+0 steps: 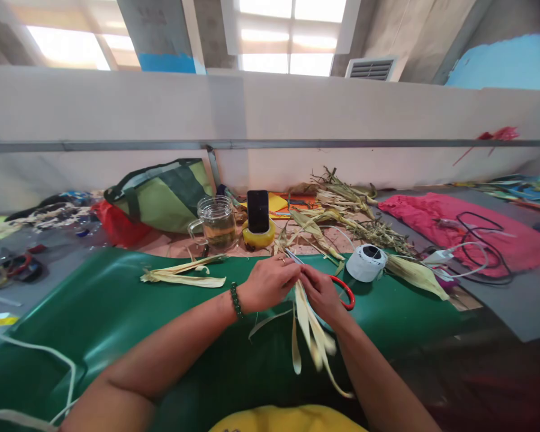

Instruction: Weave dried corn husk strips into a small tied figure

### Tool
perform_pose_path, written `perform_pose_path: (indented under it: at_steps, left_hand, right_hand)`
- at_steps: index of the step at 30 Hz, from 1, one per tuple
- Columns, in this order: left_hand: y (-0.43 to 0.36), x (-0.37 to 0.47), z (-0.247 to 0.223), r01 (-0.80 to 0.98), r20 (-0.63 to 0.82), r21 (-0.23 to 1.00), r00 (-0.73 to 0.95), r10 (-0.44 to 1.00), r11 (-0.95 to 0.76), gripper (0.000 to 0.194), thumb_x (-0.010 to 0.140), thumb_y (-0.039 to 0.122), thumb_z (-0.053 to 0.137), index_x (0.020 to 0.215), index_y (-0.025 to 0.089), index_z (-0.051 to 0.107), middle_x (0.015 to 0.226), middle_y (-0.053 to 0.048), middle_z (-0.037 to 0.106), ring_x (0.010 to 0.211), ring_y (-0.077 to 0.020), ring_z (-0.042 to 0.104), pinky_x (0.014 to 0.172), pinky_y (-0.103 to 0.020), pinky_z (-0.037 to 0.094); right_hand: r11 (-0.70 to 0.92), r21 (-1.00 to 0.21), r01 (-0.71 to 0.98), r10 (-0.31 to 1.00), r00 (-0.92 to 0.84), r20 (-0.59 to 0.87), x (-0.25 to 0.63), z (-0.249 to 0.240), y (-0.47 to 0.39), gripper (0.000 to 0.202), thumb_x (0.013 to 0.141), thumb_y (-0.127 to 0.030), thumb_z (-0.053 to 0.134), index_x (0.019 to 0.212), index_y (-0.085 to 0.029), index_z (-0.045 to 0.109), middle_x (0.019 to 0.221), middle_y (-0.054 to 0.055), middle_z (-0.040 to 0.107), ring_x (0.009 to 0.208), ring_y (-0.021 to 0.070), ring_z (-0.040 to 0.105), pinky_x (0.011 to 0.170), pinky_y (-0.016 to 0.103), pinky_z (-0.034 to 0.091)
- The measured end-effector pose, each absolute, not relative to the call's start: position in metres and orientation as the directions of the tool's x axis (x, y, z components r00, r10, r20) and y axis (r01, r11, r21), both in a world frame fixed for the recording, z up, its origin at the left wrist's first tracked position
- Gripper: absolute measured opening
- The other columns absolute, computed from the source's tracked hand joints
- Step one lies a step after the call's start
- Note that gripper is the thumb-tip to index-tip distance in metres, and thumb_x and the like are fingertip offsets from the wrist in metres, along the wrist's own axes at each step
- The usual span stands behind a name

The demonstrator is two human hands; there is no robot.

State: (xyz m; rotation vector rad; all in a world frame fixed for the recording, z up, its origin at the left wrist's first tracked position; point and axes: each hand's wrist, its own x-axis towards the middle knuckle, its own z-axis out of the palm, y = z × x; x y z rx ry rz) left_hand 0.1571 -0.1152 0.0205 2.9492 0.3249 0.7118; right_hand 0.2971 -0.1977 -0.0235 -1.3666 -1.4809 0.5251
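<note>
Apparently left hand (272,279) and right hand (324,295), both curled closed, are pinching husk strips (306,321), probably so near ends are hanging free.

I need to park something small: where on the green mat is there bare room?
The green mat is bare between the left forearm and the loose husk strips, and right of the right forearm, below the white roll. Crowded: at the left hand and right hand, with scissors and hanging husks, and the far edge, glass mug to dried stalks.
</note>
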Motion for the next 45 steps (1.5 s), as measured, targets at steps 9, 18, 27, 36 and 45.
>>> perform_pose_path:
  at_steps: [9,18,27,36,45]
  left_hand:
    - [-0.11,0.154,0.011,0.04,0.703,-0.037,0.711,0.003,-0.999,0.02,0.091,0.018,0.038,0.091,0.016,0.058,0.075,-0.004,0.062,0.069,-0.0126,0.056,0.065,-0.023,0.046]
    - [-0.104,0.154,0.007,-0.024,0.761,-0.186,0.629,-0.159,-0.982,0.019,0.09,0.015,0.041,0.088,0.015,0.06,0.081,-0.005,0.066,0.073,-0.0117,0.058,0.068,-0.023,0.049]
    - [-0.103,0.153,0.007,-0.044,0.735,-0.206,0.652,-0.184,-0.978,0.015,0.089,0.013,0.043,0.088,0.015,0.058,0.083,-0.005,0.066,0.075,-0.0122,0.06,0.071,-0.025,0.05]
    - [-0.1,0.154,0.008,0.071,0.695,-0.08,0.719,-0.005,-0.994,0.02,0.092,0.021,0.042,0.083,0.015,0.06,0.076,-0.004,0.066,0.069,-0.0114,0.059,0.063,-0.022,0.045]
    - [-0.112,0.155,0.03,-0.08,0.462,0.401,0.878,0.126,-0.912,0.026,0.091,0.027,0.037,0.073,0.017,0.054,0.091,-0.007,0.064,0.086,-0.0152,0.056,0.079,-0.027,0.043]
  right_hand:
    - [0.327,-0.86,0.391,0.868,0.237,0.437,0.296,-0.02,-0.202,0.022,0.085,-0.039,0.054,0.088,-0.022,0.067,0.096,0.007,0.064,0.081,0.0182,0.06,0.072,0.032,0.051]
    - [0.348,-0.782,0.517,0.761,0.332,0.558,0.3,-0.009,-0.215,0.023,0.086,-0.034,0.051,0.102,-0.022,0.061,0.11,0.01,0.055,0.057,0.0096,0.051,0.056,0.029,0.051]
    - [0.312,-0.604,0.734,0.724,0.228,0.651,0.31,-0.004,-0.214,0.014,0.088,-0.03,0.05,0.081,-0.021,0.058,0.114,0.012,0.056,0.07,0.0135,0.06,0.056,0.027,0.052]
    - [0.106,-0.211,0.972,0.596,0.108,0.796,0.32,-0.011,-0.216,0.018,0.092,-0.022,0.043,0.083,-0.019,0.058,0.115,0.013,0.06,0.081,0.0155,0.064,0.06,0.024,0.047]
    - [0.057,-0.185,0.981,0.613,0.112,0.782,0.334,-0.029,-0.201,0.02,0.092,-0.02,0.04,0.08,-0.018,0.057,0.091,0.008,0.065,0.078,0.0163,0.062,0.058,0.024,0.045]
